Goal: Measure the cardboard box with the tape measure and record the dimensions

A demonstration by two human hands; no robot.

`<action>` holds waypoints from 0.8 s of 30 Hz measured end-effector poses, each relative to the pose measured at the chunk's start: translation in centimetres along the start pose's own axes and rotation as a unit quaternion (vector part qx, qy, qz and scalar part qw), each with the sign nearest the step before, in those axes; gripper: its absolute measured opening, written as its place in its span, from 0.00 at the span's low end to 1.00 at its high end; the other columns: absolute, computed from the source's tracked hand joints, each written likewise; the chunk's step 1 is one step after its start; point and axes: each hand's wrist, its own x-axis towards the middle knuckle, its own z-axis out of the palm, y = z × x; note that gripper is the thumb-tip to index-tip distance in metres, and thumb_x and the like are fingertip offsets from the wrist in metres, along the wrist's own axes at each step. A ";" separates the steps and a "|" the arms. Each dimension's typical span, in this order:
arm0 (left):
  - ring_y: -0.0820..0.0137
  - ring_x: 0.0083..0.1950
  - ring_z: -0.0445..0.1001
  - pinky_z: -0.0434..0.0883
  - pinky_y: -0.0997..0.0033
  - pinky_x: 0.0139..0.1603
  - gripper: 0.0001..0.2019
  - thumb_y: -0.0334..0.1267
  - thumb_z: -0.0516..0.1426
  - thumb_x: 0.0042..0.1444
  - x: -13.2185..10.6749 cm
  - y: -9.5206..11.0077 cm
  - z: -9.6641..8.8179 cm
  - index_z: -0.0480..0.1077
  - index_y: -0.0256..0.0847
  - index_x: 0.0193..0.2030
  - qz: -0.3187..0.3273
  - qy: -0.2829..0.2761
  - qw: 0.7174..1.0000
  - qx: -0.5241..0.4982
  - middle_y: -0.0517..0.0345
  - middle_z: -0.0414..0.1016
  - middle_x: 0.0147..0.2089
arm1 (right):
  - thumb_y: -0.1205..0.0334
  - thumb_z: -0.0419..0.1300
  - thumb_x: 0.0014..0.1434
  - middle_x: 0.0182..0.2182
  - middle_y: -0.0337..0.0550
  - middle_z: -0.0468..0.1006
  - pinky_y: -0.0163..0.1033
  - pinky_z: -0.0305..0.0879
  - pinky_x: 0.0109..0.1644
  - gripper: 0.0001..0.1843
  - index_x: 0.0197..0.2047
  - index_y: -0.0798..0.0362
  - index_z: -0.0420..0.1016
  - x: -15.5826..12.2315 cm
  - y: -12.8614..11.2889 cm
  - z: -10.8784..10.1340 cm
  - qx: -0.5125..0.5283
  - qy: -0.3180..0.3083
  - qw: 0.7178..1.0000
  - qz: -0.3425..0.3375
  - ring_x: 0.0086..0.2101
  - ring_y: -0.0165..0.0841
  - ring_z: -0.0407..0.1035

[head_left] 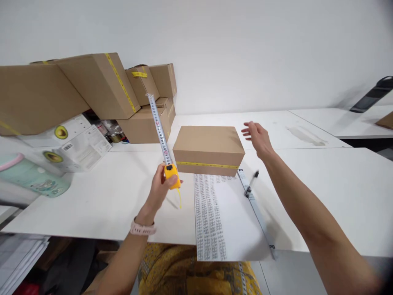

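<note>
My left hand [159, 184] is wrapped round a yellow tape measure [172, 177], thumb on its front. Its metal blade sticks out, slanting up and away to the left, and a yellow wrist cord hangs below. Just right of the tape measure a closed cardboard box [208, 141] lies on the white table, a band of yellow tape along its front side. My right hand [256, 136] is raised beside the box's right end, apart from it, fingers spread and holding nothing. The box rests over the far end of a sheet of paper [227, 221] covered partly in small print.
A pen [252, 182] lies on the grey strip along the paper's right edge. Cardboard boxes [101, 86] are stacked at the back left, near white cartons with avocado pictures [82, 143] and a green tumbler [37, 176]. A black device [371, 95] stands far right.
</note>
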 end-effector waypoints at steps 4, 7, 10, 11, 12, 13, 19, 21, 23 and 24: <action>0.65 0.32 0.81 0.77 0.66 0.31 0.31 0.53 0.67 0.47 2.8 -2.1 -2.8 0.64 0.39 0.52 -0.057 0.015 0.998 -0.005 0.56 0.71 0.46 | 0.28 0.49 0.62 0.63 0.51 0.68 0.46 0.75 0.46 0.37 0.65 0.40 0.68 -5.2 2.6 -2.7 -0.067 -0.127 0.989 -0.012 0.50 0.41 0.73; 0.65 0.31 0.81 0.75 0.68 0.28 0.31 0.54 0.66 0.46 4.6 -1.7 -2.9 0.65 0.37 0.51 -0.067 -0.022 0.997 -0.017 0.54 0.72 0.47 | 0.29 0.55 0.60 0.72 0.48 0.53 0.49 0.73 0.53 0.37 0.67 0.36 0.68 -6.9 2.1 -2.8 -0.109 -0.185 0.974 -0.079 0.63 0.47 0.63; 0.66 0.30 0.81 0.75 0.70 0.26 0.29 0.52 0.66 0.47 5.8 0.7 -2.4 0.67 0.38 0.50 -0.026 -0.042 0.999 -0.013 0.56 0.73 0.45 | 0.32 0.60 0.58 0.66 0.52 0.65 0.52 0.69 0.56 0.34 0.59 0.43 0.76 -5.2 -0.3 -2.1 -0.141 -0.159 0.970 -0.122 0.61 0.49 0.63; 0.66 0.30 0.81 0.75 0.70 0.26 0.28 0.51 0.66 0.48 6.2 1.7 -2.2 0.67 0.37 0.50 -0.011 -0.049 0.999 -0.014 0.56 0.73 0.44 | 0.33 0.59 0.59 0.59 0.52 0.72 0.52 0.69 0.56 0.31 0.54 0.46 0.78 -4.2 -1.3 -1.8 -0.149 -0.143 0.971 -0.123 0.57 0.49 0.67; 0.67 0.29 0.80 0.75 0.70 0.26 0.27 0.51 0.65 0.48 6.4 2.7 -2.0 0.68 0.37 0.50 0.003 -0.053 0.998 -0.015 0.55 0.74 0.44 | 0.34 0.58 0.61 0.52 0.51 0.77 0.52 0.68 0.54 0.29 0.49 0.48 0.80 -3.0 -2.1 -1.6 -0.161 -0.129 0.972 -0.115 0.52 0.47 0.70; 0.69 0.29 0.79 0.75 0.70 0.26 0.26 0.50 0.65 0.49 6.6 3.7 -1.7 0.68 0.37 0.50 0.016 -0.053 0.998 -0.014 0.54 0.74 0.45 | 0.35 0.56 0.62 0.46 0.50 0.80 0.51 0.68 0.53 0.27 0.44 0.49 0.80 -1.9 -2.8 -1.2 -0.178 -0.116 0.971 -0.106 0.48 0.46 0.71; 0.69 0.30 0.80 0.77 0.69 0.26 0.28 0.50 0.66 0.49 3.7 4.6 1.6 0.67 0.39 0.52 0.053 -0.054 0.997 -0.017 0.44 0.72 0.60 | 0.39 0.52 0.65 0.32 0.47 0.77 0.53 0.60 0.57 0.24 0.30 0.48 0.73 2.2 -2.5 0.8 -0.226 -0.040 0.963 -0.141 0.49 0.48 0.63; 0.67 0.31 0.81 0.76 0.70 0.25 0.27 0.51 0.66 0.50 1.8 3.2 3.0 0.66 0.40 0.52 -0.006 -0.122 0.992 -0.035 0.42 0.70 0.62 | 0.39 0.52 0.65 0.32 0.46 0.75 0.52 0.60 0.57 0.24 0.29 0.48 0.71 2.3 -2.0 1.1 -0.206 -0.028 0.964 -0.163 0.49 0.47 0.62; 0.67 0.32 0.81 0.76 0.70 0.26 0.25 0.50 0.66 0.52 0.2 1.6 4.3 0.65 0.41 0.51 -0.064 -0.185 0.979 -0.053 0.43 0.70 0.63 | 0.38 0.52 0.64 0.30 0.45 0.74 0.49 0.62 0.53 0.24 0.28 0.48 0.69 2.1 -1.8 1.1 -0.186 -0.030 0.968 -0.165 0.47 0.45 0.64; 0.68 0.33 0.81 0.77 0.70 0.27 0.24 0.49 0.66 0.53 -0.4 0.9 4.8 0.65 0.41 0.51 -0.084 -0.208 0.973 -0.062 0.44 0.70 0.62 | 0.37 0.52 0.64 0.30 0.44 0.73 0.47 0.62 0.50 0.24 0.28 0.48 0.68 1.9 -1.9 1.0 -0.177 -0.036 0.971 -0.158 0.44 0.43 0.65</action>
